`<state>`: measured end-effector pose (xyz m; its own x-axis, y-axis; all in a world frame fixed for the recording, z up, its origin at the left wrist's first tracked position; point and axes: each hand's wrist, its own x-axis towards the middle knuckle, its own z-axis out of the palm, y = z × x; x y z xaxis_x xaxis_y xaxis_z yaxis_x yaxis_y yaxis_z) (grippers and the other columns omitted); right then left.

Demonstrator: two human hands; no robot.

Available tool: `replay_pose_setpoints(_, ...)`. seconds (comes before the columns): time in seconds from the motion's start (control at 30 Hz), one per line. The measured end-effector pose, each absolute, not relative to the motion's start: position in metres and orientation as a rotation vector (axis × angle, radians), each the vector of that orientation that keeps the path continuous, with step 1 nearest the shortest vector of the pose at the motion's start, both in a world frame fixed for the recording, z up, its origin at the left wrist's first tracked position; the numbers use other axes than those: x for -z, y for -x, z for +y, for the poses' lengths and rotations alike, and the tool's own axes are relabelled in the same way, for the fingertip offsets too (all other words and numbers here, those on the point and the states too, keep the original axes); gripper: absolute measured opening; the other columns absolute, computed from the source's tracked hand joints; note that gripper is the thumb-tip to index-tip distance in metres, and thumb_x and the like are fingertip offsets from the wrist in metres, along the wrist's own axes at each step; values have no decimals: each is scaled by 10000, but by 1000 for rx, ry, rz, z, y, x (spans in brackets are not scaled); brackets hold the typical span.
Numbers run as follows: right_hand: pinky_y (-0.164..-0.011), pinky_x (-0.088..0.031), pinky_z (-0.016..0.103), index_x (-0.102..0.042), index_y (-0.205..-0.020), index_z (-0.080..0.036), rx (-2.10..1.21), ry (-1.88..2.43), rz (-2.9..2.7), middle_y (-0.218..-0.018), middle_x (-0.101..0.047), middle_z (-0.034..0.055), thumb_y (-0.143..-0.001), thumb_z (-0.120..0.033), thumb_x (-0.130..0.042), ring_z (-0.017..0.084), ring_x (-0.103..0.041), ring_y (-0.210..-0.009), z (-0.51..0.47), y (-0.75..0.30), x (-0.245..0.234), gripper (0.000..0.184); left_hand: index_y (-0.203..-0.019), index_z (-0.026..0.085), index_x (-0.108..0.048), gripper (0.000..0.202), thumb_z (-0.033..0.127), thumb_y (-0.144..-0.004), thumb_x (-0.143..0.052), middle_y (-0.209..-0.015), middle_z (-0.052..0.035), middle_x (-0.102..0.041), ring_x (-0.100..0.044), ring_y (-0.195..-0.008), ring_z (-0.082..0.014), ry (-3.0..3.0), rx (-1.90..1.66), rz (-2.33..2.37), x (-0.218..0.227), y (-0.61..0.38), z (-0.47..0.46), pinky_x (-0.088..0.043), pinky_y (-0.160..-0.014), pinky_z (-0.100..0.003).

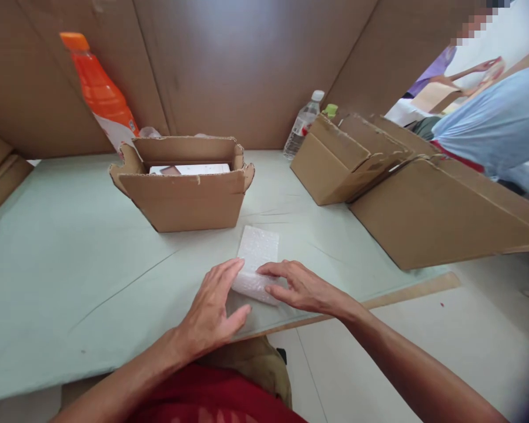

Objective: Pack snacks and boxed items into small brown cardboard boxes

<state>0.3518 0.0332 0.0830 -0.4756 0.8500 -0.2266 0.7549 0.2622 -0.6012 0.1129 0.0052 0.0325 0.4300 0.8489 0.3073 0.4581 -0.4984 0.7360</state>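
A white bubble-wrap sheet (pixel 257 251) lies on the pale green table (pixel 70 252) near its front edge. My left hand (pixel 214 308) rests flat beside the sheet's near left corner, fingers stretched out and touching its edge. My right hand (pixel 302 286) lies flat too, fingertips pressing on the sheet's near end. Behind the sheet stands an open cardboard box (pixel 183 188) with white flat items (pixel 189 169) inside.
An orange drink bottle (pixel 97 88) stands at the back left against the cardboard wall. A clear water bottle (pixel 302 124) stands beside stacked folded cardboard boxes (pixel 379 176) on the right. Another person in a light blue top (pixel 494 123) is at the far right.
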Motion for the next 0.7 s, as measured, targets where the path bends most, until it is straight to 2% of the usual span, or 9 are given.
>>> replay_pose_setpoints(0.07,-623,-436,265,-712,-1165,-204,-1134,1513,-2362,-874,-745,19,-879,-236,-565,155,-611,-678,35,-350,-79,323,-1458,191,-422,587,210,-883,-543,-1257,-127,-649,-624,-1067,-249,-1951,-840,1158,-28,-125,15,-500,-973,-437)
replay_pose_setpoints(0.13,-639,-453,275,-703,-1167,-199,-1073,1516,-2324,-955,-760,38,-920,-281,-555,172,-649,-744,34,-353,-73,300,-1428,163,-460,533,221,-900,-498,-1111,-99,-690,-630,-878,-211,-1822,-773,1229,-25,-131,26,-522,-869,-400)
replay_pose_setpoints(0.23,-781,-485,347,-685,-1137,-187,-603,1463,-2242,-1087,-752,85,-966,-347,-556,227,-677,-932,21,-360,-65,267,-1423,153,-473,546,240,-885,-508,-1055,-79,-694,-606,-790,-191,-1789,-708,1279,-23,-135,38,-512,-798,-365)
replay_pose_setpoints(0.33,-841,-461,391,-660,-1114,-175,-214,1291,-2252,-1068,-737,105,-959,-309,-594,242,-654,-964,2,-363,-61,216,-1416,181,-494,555,247,-866,-535,-1010,-54,-696,-597,-745,-180,-1832,-644,1320,-21,-136,46,-502,-767,-343)
replay_pose_setpoints(0.53,-868,-458,461,-615,-1229,-149,-72,1193,-2524,-1253,-679,161,-920,-252,-618,315,-615,-1087,-9,-350,-41,327,-1282,175,-603,424,237,-866,-544,-1069,-86,-665,-610,-859,-206,-1971,-726,1339,-20,-139,53,-509,-847,-374)
replay_pose_setpoints(0.63,-841,-485,448,-628,-1220,-143,-139,1242,-2418,-1154,-725,146,-940,-169,-546,289,-652,-1012,-1,-347,-30,293,-1299,185,-585,420,307,-899,-550,-1151,-105,-631,-603,-974,-223,-1887,-882,1333,-27,-134,46,-511,-879,-386)
replay_pose_setpoints(0.7,-827,-512,430,-645,-1215,-165,-292,1315,-2272,-1098,-752,124,-960,-201,-531,264,-679,-949,2,-348,-28,282,-1333,201,-554,461,360,-900,-573,-1194,-108,-615,-601,-1033,-225,-1672,-974,1342,-33,-127,33,-513,-893,-385)
